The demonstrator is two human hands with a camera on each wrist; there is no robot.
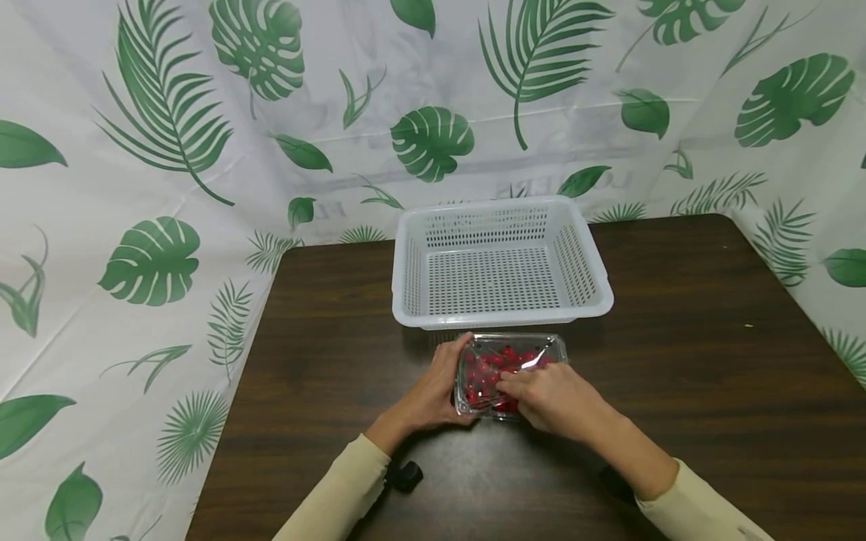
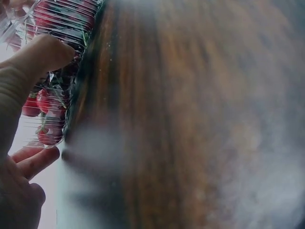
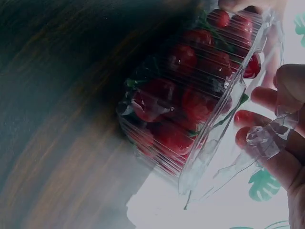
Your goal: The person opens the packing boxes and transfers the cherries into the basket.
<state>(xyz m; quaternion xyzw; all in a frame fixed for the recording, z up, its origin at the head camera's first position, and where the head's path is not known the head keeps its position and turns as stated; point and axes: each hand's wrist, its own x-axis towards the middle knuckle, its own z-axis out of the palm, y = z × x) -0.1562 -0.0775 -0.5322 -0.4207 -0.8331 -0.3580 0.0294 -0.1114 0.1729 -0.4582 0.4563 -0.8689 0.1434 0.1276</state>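
Note:
A clear plastic box [image 3: 169,164] of small round red fruits [image 1: 482,376] with bits of green sits on the table in front of the basket. My left hand [image 1: 436,387] grips the box at its left end. In the left wrist view its fingers [image 2: 40,162] touch the ribbed side wall. Over the box's near right part is my right hand [image 1: 558,398], its fingers curled. The right wrist view shows it pinching crinkled clear film [image 3: 267,138] at the open top, with fruit visible under the stretched plastic.
A white perforated basket [image 1: 501,321] stands just behind the box, with no contents showing. The dark wooden table [image 1: 697,338] reaches back to a white curtain [image 1: 352,188] printed with green leaves. A small black object [image 1: 407,477] is by my left wrist.

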